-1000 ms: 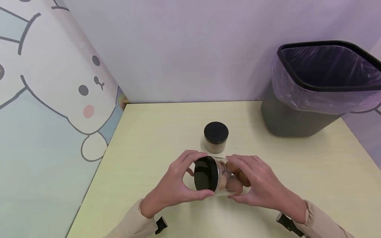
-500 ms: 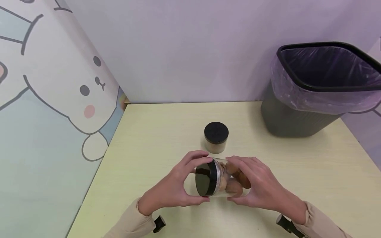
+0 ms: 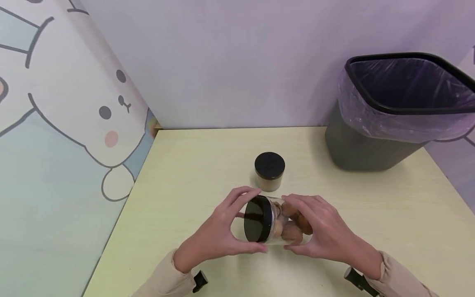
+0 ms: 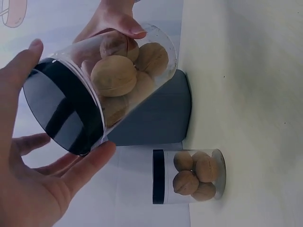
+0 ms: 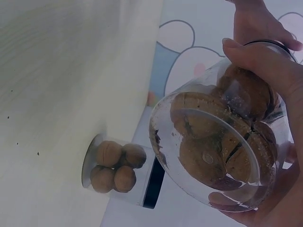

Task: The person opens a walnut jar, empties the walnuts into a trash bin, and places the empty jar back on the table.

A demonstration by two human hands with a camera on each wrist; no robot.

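Fingers of left hand (image 3: 215, 237) curl round black lid (image 3: 256, 218) of a clear jar of walnuts (image 3: 285, 225); right hand (image 3: 323, 235) fingers clamp its body, jar held sideways just above counter (image 3: 185, 173). Lid still seated, so by the look of it opening isn't done. Vs. half a sec ago: grip barely shifted, lid face turned slightly. Beyond the fingers, 2nd capped jar (image 3: 269, 171); far right, lined bin (image 3: 393, 107).

Both hands, left (image 3: 215, 237) and right (image 3: 323, 233), face each other with fingers curled inward.
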